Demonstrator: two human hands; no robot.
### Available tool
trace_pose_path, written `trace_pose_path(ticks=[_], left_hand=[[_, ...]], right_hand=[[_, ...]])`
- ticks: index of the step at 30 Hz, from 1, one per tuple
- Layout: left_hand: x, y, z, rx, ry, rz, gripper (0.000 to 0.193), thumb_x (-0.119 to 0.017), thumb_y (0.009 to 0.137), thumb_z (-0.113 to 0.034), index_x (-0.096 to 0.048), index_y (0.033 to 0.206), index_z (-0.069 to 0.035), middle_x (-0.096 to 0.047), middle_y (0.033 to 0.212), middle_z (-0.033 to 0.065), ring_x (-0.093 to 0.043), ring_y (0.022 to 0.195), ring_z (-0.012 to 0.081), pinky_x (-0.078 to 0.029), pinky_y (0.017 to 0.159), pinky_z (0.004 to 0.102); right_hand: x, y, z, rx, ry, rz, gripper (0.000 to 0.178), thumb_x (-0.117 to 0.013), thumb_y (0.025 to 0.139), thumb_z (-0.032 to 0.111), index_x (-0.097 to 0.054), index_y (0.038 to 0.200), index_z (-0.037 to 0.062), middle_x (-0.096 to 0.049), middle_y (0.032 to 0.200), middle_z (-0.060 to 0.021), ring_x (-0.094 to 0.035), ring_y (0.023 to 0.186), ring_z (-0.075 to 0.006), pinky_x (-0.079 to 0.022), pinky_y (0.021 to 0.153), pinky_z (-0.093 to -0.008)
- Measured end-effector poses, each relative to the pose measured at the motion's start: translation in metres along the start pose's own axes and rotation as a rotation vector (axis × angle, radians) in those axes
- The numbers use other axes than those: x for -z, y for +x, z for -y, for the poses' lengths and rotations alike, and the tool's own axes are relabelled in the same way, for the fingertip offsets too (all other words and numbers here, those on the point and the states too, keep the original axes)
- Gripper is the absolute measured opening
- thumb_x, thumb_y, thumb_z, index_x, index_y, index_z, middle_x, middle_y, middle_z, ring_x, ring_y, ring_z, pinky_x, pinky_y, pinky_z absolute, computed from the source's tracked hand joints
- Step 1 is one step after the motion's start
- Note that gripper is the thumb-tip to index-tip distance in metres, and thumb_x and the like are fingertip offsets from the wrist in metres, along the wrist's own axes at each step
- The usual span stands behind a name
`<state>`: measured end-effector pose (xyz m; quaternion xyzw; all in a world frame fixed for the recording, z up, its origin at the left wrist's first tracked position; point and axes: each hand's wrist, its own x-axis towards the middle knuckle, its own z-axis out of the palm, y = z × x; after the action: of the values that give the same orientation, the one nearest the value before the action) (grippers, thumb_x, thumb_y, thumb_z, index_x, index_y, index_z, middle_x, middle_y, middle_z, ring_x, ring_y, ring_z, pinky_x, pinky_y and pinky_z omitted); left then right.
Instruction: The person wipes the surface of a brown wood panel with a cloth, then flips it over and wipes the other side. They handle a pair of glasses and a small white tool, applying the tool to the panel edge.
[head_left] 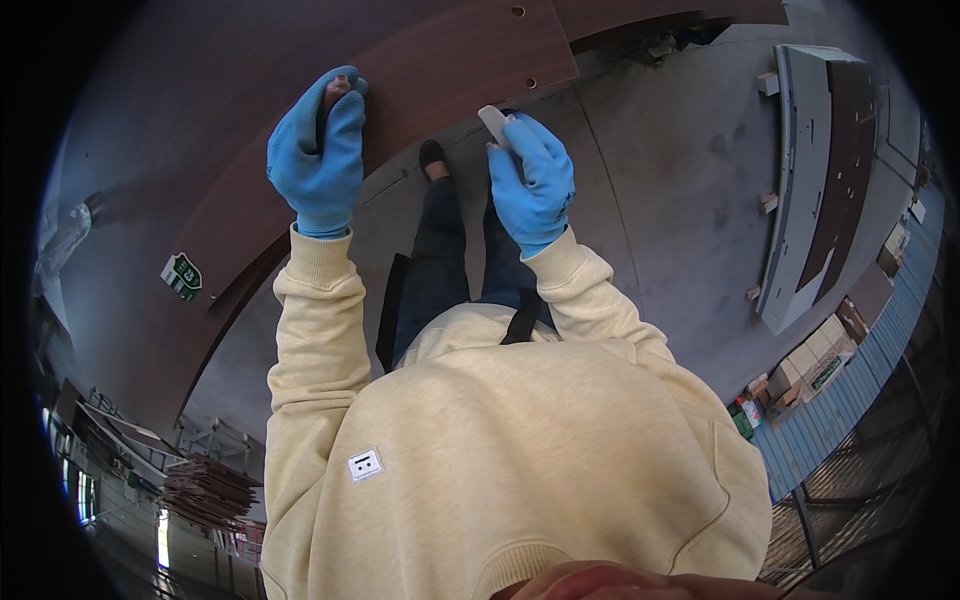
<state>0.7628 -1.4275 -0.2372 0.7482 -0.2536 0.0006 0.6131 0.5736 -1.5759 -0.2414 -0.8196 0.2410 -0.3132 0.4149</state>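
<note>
My left hand (318, 160), in a blue work glove, is closed around a short reddish-brown piece (336, 92) with a paler tip. Its kind is not clear. A pale flat strip with a rounded end (493, 122) sticks out from the gloved fingers of my right hand (533, 180), which pinches it. Beyond and beneath the hands spreads a dark brown wood-look panel (430, 75). My left hand is over the panel, while the right is just off its near right corner. Round holes (518, 12) run near the panel's end.
A green and white label (182, 277) sits on the panel's left part. To the right, grey and brown boards (825, 170) rest on small blocks above the concrete floor (670, 200). Cardboard boxes (810, 360) stand at lower right, and stacked brown sheets (205, 490) at lower left.
</note>
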Motion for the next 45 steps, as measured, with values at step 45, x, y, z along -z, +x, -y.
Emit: trace_pose_path(ticks=[45], left_hand=[[-0.002,0.001,0.006,-0.088,0.052,-0.004,0.026,-0.081,0.096,-0.013,-0.079,0.120,-0.004,-0.082,0.107,0.0093,-0.079,0.091,0.0195,-0.063,0.084,0.0300]], right_hand=[[0.023,0.024,0.039,-0.115,-0.192,0.208,0.020,-0.073,0.094,0.007,-0.073,0.113,0.0008,-0.075,0.104,-0.0169,-0.074,0.084,-0.0336,-0.060,0.073,-0.0384]])
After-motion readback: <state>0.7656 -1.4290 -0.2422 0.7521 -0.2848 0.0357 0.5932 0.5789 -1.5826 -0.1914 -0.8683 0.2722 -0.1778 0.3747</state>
